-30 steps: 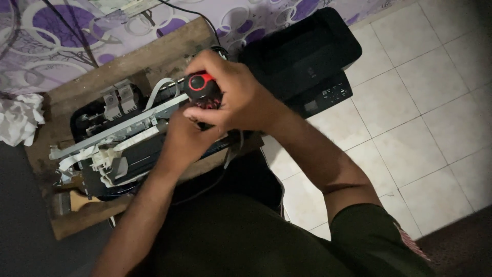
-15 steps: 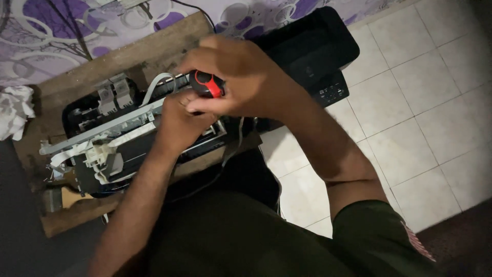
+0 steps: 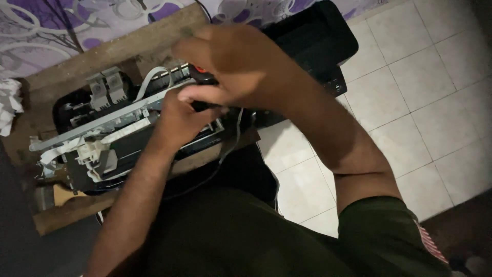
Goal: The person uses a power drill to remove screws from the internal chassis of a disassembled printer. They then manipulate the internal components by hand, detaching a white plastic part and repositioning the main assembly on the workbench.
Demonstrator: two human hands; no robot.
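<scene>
While the right hand (image 3: 241, 66) curls its fingers around the red-and-black screwdriver (image 3: 202, 76) above the opened printer (image 3: 123, 128) on the wooden worktop (image 3: 66, 210), the left hand (image 3: 179, 115) (fingers hidden, grip unclear) rests against the mechanism. Both hands have shifted rightward.

Lighting is dim and uneven. The white floor tiles (image 3: 410, 77) at right are the brightest area, so light appears to come from that side. The lower frame falls into deep shadow. Motion blur smears the right hand (image 3: 241, 66); the opened printer (image 3: 118, 128) is soft, detail murky.
</scene>
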